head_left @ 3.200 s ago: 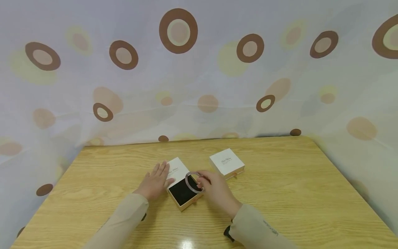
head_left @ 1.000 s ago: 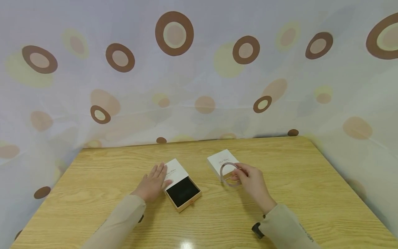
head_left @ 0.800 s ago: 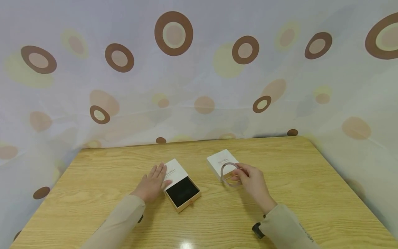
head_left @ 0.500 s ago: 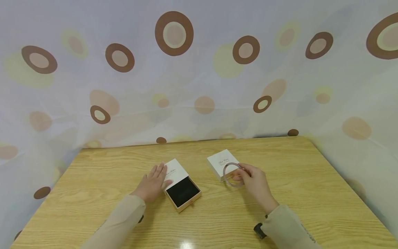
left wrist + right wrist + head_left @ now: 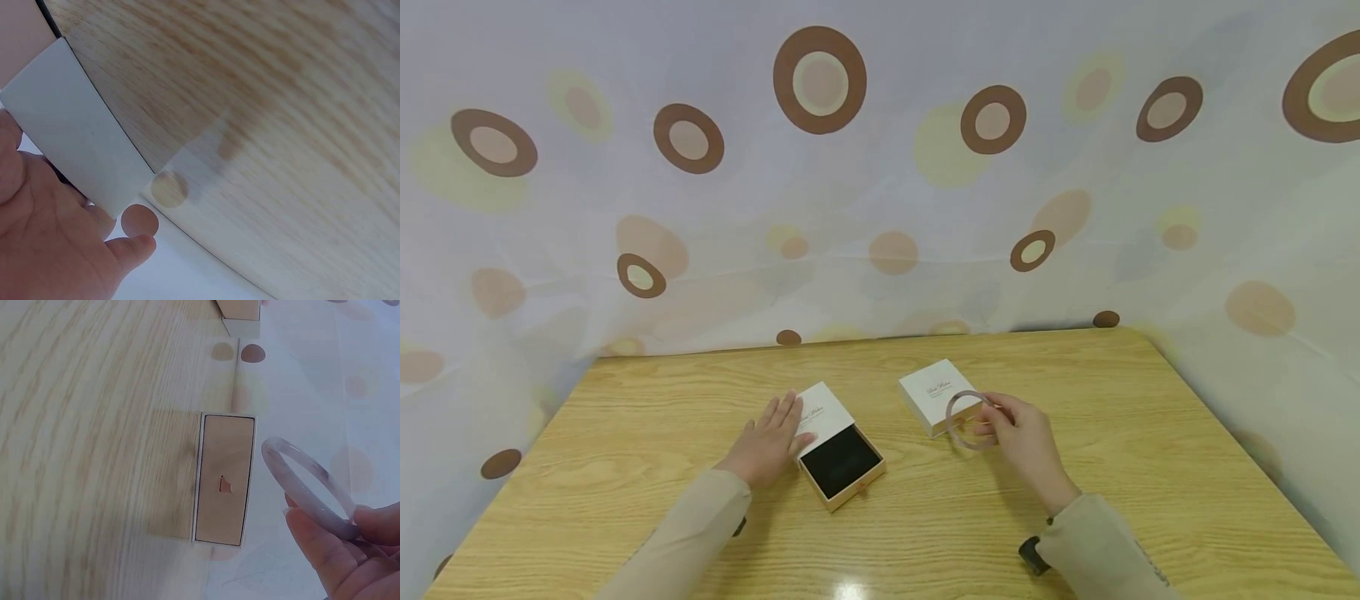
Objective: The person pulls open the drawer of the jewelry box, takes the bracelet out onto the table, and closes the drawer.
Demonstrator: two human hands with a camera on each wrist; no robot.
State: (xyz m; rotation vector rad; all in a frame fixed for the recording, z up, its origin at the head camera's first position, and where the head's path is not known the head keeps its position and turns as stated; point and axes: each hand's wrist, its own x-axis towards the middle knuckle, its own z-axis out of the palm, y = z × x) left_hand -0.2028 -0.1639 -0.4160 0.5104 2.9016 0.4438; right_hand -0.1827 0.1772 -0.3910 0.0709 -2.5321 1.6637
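Observation:
My left hand (image 5: pixel 765 442) rests with straight fingers on the left side of a white printed sleeve (image 5: pixel 826 414). From the sleeve's near end a drawer (image 5: pixel 841 463) with a black lining is pulled out; the bed of the drawer is bare. A pale, translucent mauve bangle (image 5: pixel 300 490) is pinched between the thumb and fingers of my right hand (image 5: pixel 1025 437). In the head view the bangle stands nearly upright and overlaps the near right corner of a second white gift box (image 5: pixel 937 392), which is closed. The right wrist view shows this box's tan front with a small ribbon tab.
Both boxes lie on a wood-grain table (image 5: pixel 715 379), the second to the right of and behind the first. A pale cloth (image 5: pixel 880 192) with brown and beige circles hangs behind the table and along its sides.
My right hand has carried the bangle rightward, from over the pulled-out drawer to in front of the second box, lately shifting slightly further right. My left hand stays on the sleeve.

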